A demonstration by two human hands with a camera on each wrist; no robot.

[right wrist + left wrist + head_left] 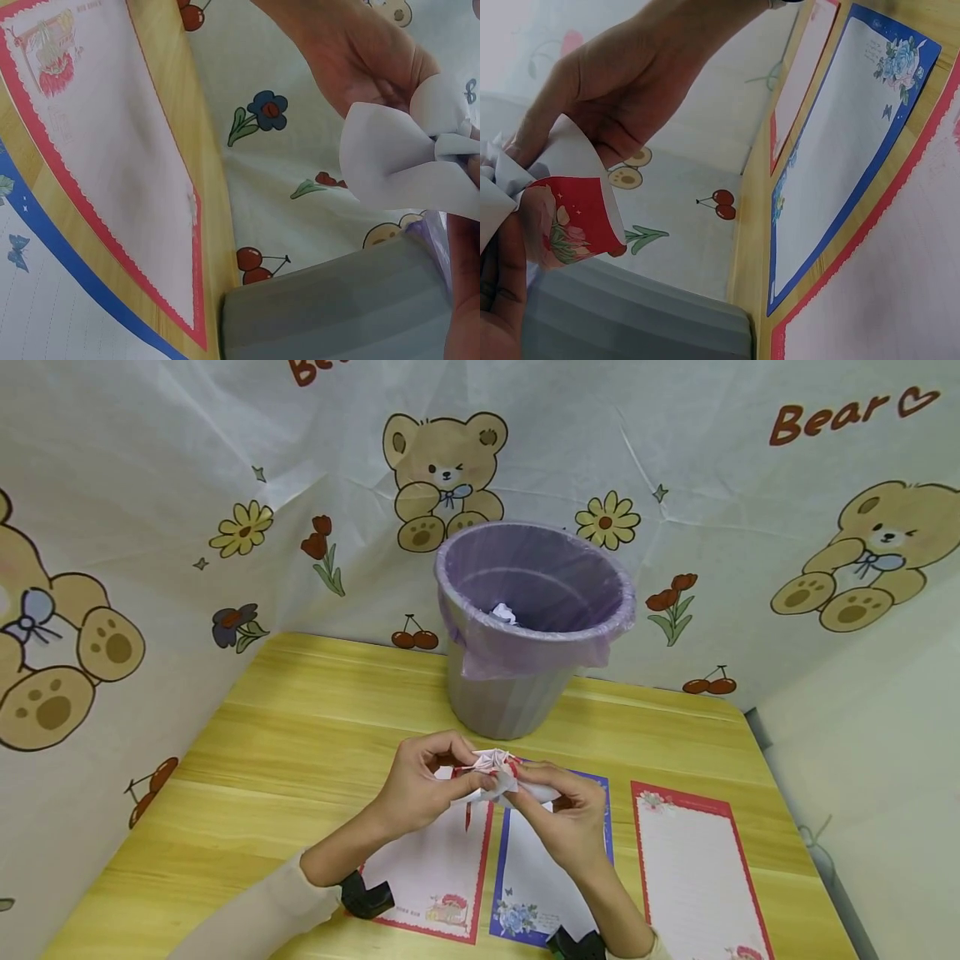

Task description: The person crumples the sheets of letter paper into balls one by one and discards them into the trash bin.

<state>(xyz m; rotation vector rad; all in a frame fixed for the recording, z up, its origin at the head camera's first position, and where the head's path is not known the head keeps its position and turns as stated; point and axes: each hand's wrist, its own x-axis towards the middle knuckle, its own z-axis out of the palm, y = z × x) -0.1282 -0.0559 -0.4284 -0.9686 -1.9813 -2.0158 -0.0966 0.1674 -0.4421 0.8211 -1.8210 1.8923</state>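
Between both hands, over the front of the bin, is a partly crumpled sheet of writing paper [495, 764]. My left hand [420, 785] pinches its left side with thumb and fingers. From the right, my right hand [566, 814] grips the other side with the thumb underneath. A red corner with printed flowers sticks out from the crumpled paper [589, 214] in the left wrist view. Wide white folds of the paper [386, 150] flare out in the right wrist view, where the middle is bunched up.
A grey bin [498, 702] with a purple liner stands at the back, a white paper scrap [504, 613] inside. Under the hands lie a red-bordered sheet [420, 872] and a blue-bordered sheet [536, 868]; another red-bordered sheet [697, 877] is to the right. A bear-print cloth [337, 460] hangs behind.
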